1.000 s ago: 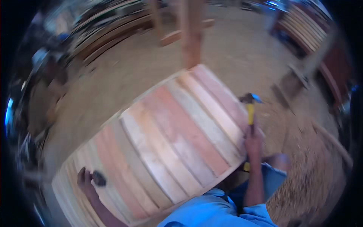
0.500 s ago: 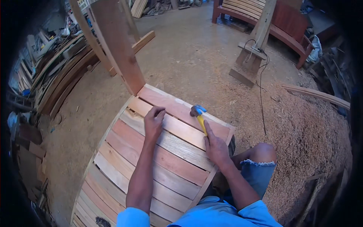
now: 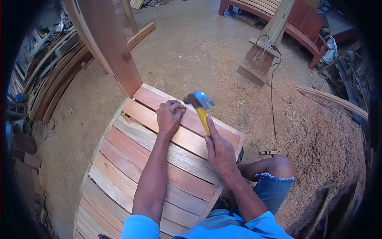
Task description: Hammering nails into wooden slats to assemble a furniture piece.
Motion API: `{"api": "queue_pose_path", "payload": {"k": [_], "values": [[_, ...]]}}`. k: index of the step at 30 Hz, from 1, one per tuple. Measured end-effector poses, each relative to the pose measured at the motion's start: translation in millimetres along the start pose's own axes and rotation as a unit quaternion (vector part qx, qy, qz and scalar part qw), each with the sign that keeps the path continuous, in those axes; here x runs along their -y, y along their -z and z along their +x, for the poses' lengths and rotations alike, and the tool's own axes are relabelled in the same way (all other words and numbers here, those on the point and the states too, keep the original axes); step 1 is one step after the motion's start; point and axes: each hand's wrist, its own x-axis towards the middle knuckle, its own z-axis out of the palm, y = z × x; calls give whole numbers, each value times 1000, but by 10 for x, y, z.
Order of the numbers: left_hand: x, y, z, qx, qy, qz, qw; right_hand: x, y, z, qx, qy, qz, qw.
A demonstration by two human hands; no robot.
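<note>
A curved wooden slatted panel (image 3: 195, 175), its slats of pink, pale and tan wood, lies in front of me. My right hand (image 3: 221, 153) is wrapped round the yellow handle of a claw hammer (image 3: 202, 119). The hammer's metal head is raised just beside my left hand, over the slats at the far end. Closed in a pinch, my left hand (image 3: 170, 118) rests at the pink slat (image 3: 149, 97) near the far edge. What its fingers hold, if anything, is too small to make out.
A broad upright board (image 3: 107, 44) rises from the panel's far left corner. Curved planks (image 3: 59, 83) are stacked at left. Wood shavings (image 3: 314, 135) heap at right. A wooden post (image 3: 274, 28) with a black cord (image 3: 273, 99) stands before a reddish bench (image 3: 302, 36).
My left hand has shifted right and farther along the pink slat. The hammer has been lifted and moved left toward it. The view has shifted slightly.
</note>
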Motion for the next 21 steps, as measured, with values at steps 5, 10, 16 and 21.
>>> {"api": "queue_pose_path", "payload": {"k": [5, 10, 16, 21], "values": [[-17, -32, -20, 0, 2, 11, 1000, -7, -98, 176, -39, 58, -45, 997], [-25, -10, -8, -2, -12, 27, 1000, 43, 42, 196, -17, 42, -7, 999], [42, 2, -52, -109, -31, -82, 990, 582, 528, 78, -259, 137, 167, 941], [35, -83, -52, -108, 15, -41, 993, -196, -129, 154, -60, 78, -90, 991]]}}
